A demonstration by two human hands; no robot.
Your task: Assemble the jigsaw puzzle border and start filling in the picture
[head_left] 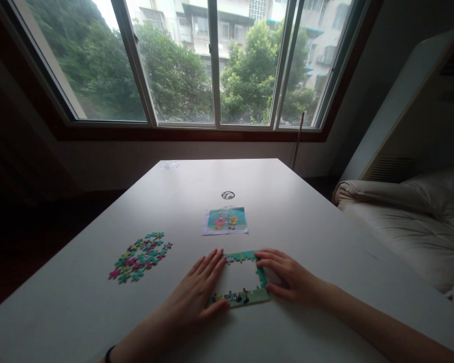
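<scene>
A small jigsaw frame (245,296), only its green border joined, lies on the white table (318,222) in front of me. My left hand (196,292) lies flat with stretched fingers against the frame's left side. My right hand (287,276) rests at the frame's right side, fingers spread, fingertips on the top right corner and thumb near the lower right corner. Neither hand holds a piece. A pile of loose coloured puzzle pieces (140,256) sits to the left. A reference picture (225,221) with cartoon figures lies just beyond the frame.
A small round dark mark or cap (227,195) sits past the picture. A clear scrap (170,164) lies at the table's far left corner. A bed with pale bedding (408,212) stands at the right. A wide window (212,65) faces trees and buildings.
</scene>
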